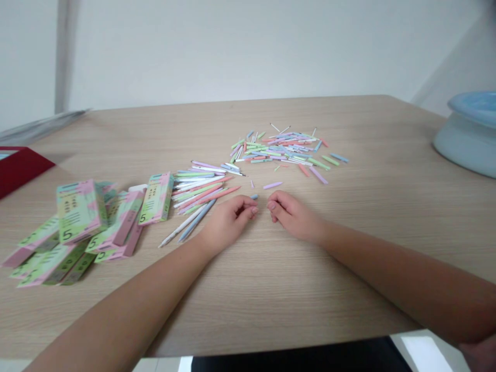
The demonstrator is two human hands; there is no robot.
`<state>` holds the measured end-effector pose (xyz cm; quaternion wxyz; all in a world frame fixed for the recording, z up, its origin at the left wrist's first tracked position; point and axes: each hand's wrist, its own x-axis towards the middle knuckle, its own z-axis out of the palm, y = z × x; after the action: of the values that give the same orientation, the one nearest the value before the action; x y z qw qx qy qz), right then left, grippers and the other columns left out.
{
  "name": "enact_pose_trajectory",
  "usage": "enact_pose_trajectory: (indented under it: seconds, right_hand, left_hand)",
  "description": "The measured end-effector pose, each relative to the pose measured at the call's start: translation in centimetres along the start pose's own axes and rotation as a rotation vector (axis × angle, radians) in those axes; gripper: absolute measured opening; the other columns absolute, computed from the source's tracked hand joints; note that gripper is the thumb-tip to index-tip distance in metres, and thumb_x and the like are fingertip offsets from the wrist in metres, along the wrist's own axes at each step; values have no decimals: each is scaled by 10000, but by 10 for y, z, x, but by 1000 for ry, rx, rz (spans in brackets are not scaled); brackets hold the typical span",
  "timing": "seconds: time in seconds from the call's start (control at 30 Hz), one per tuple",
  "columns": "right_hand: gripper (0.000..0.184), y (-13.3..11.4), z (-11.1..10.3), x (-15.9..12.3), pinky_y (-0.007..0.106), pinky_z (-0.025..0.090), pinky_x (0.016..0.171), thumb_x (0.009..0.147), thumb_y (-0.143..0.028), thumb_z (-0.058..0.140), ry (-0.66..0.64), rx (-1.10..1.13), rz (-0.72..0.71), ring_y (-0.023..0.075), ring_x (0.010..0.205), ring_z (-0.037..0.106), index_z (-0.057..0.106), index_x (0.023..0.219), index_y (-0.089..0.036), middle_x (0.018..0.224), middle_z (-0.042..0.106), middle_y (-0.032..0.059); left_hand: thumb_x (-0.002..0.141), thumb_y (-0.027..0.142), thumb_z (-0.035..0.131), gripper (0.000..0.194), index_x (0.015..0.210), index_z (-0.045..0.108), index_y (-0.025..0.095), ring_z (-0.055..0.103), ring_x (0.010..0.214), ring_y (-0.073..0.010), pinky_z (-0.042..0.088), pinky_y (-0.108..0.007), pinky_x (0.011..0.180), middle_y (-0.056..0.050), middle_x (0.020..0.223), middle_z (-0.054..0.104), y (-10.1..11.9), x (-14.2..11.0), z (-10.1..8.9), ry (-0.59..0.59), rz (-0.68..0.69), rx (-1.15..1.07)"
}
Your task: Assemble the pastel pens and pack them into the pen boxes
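Both my hands rest on a wooden table (271,289), close together near its middle. My left hand (228,219) is curled, its fingertips pinched around a small blue piece (254,197) that pokes out at the top. My right hand (290,213) is curled too, fingers folded under; I cannot see anything in it. Just left of my left hand lies a row of assembled pastel pens (197,194). Beyond both hands is a scattered heap of pastel pen parts and caps (284,150). One loose purple cap (273,185) lies just ahead of my right hand.
Several green and pink pen boxes marked 5 (96,222) are piled at the left. A red tray (19,168) sits at the far left edge. A pale blue round container (470,132) stands at the right. A white wall is behind the table.
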<state>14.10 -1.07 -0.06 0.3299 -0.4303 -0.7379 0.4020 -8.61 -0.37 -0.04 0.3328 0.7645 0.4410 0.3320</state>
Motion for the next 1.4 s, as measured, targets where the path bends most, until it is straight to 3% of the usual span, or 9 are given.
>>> enact_pose_trajectory:
  seconds: [0.23, 0.47, 0.6, 0.67, 0.77, 0.83, 1.0, 1.23, 1.4]
  right_hand:
    - [240, 8, -12, 7, 285, 521, 695, 1011, -309, 482, -226, 91, 47, 176, 869, 677, 676, 1129, -232, 989, 730, 43]
    - [148, 6, -76, 8, 242, 456, 545, 953, -294, 563, -526, -110, 286, 104, 581, 606, 647, 1062, -236, 961, 752, 16]
    - [92, 2, -85, 3, 230, 409, 464, 928, -306, 582, -753, -36, 435, 119, 544, 613, 622, 971, -234, 871, 760, 22]
    - [102, 4, -78, 5, 238, 427, 466, 944, -312, 559, -673, -13, 470, 144, 578, 653, 606, 977, -228, 858, 760, 41]
    - [103, 14, -61, 15, 248, 455, 506, 990, -295, 486, -110, -116, 342, 152, 629, 676, 561, 1000, -225, 860, 744, 47]
    - [101, 24, -52, 22, 252, 461, 521, 1015, -274, 438, 115, -173, 241, 140, 624, 674, 528, 1028, -231, 899, 734, 36]
    - [129, 42, -44, 24, 305, 525, 628, 1045, -303, 402, 164, -149, 145, 152, 668, 687, 513, 1064, -240, 947, 729, 30]
    - [175, 42, -46, 26, 416, 500, 952, 997, -307, 526, 244, -331, -173, 247, 1048, 638, 679, 1005, -222, 1052, 692, 93]
    - [175, 39, -39, 28, 340, 543, 769, 1021, -346, 508, 61, -131, 33, 186, 856, 678, 631, 1020, -221, 977, 733, 56]
  left_hand:
    - [1013, 318, 541, 254, 1114, 727, 177, 697, 954, -191, 537, -317, 897, -62, 1025, 761, 4, 2, 0, -100, -15, -43]
    - [1014, 352, 543, 279, 1132, 736, 188, 692, 913, -188, 534, -306, 856, -48, 1030, 765, 4, 0, -1, -90, -13, 68]
    - [1016, 370, 539, 292, 1151, 730, 196, 688, 898, -185, 533, -306, 852, -41, 1009, 765, 3, 0, -1, -97, 9, 107]
    - [1017, 370, 536, 293, 1149, 734, 198, 684, 889, -185, 534, -306, 849, -40, 995, 764, 3, 0, 0, -103, 16, 120]
    - [1020, 367, 529, 289, 1134, 737, 202, 680, 881, -183, 531, -302, 834, -39, 989, 762, 3, 0, 0, -116, 20, 130]
    - [1020, 364, 529, 283, 1127, 735, 203, 678, 882, -182, 527, -296, 818, -40, 1006, 761, 3, -1, -1, -114, 21, 133]
    - [1015, 347, 532, 264, 1120, 732, 210, 671, 870, -175, 514, -285, 785, -36, 1014, 755, 4, -1, -1, -115, 27, 143]
    - [1010, 349, 533, 266, 1117, 730, 205, 665, 851, -176, 513, -290, 773, -38, 996, 757, 5, -1, -1, -113, 19, 135]
    - [1012, 360, 528, 268, 1108, 728, 210, 672, 862, -182, 518, -298, 789, -41, 1006, 759, 5, -1, -1, -126, 39, 121]
